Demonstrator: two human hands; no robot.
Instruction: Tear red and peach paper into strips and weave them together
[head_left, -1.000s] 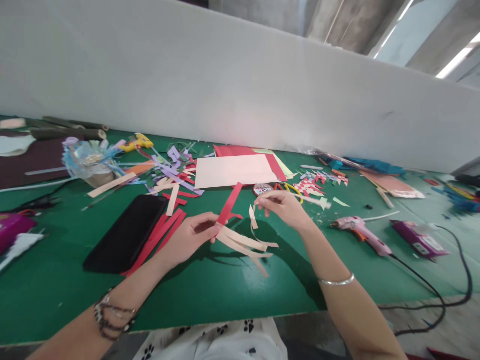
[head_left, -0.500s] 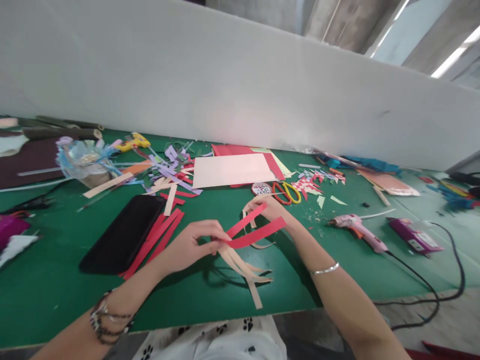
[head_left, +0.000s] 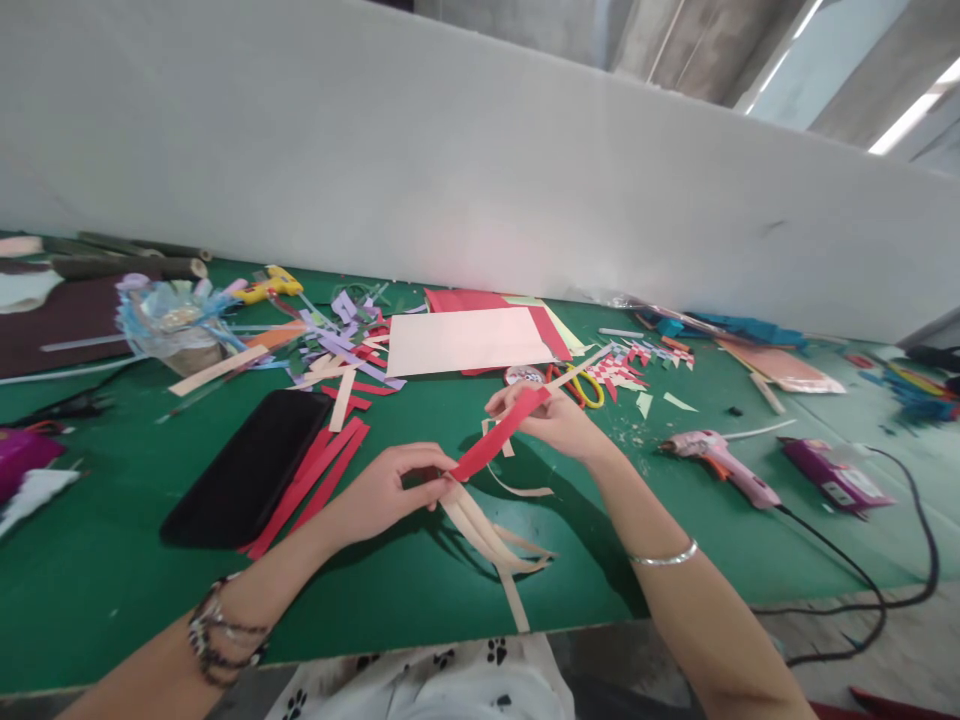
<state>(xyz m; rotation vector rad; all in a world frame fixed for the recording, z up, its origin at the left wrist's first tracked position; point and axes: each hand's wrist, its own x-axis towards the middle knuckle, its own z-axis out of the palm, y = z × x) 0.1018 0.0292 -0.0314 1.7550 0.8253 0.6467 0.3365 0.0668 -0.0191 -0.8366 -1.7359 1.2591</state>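
Observation:
Thumb and fingers of my left hand (head_left: 409,483) pinch the ends of several paper strips together. From that pinch a red paper strip (head_left: 499,437) slants up to the right, and cream paper strips (head_left: 480,530) hang down toward the table's front edge. My right hand (head_left: 551,418) is closed on a cream strip, whose end (head_left: 581,368) sticks out up and to the right over the scissors (head_left: 587,385). The red strip passes in front of my right fingers; whether they grip it too is hidden. A thin curled cream strip (head_left: 525,490) dangles below this hand.
Left of my hands lie a black phone (head_left: 247,470) and red strips (head_left: 330,475). Behind are a cream sheet (head_left: 465,340) and purple scraps (head_left: 341,345). A pink glue gun (head_left: 724,465) with a cord and a purple box (head_left: 832,472) lie on the right.
My right hand has shifted slightly right and down, and its cream strip now points up and right. Two red strip ends stood apart before; now one red band shows between my hands.

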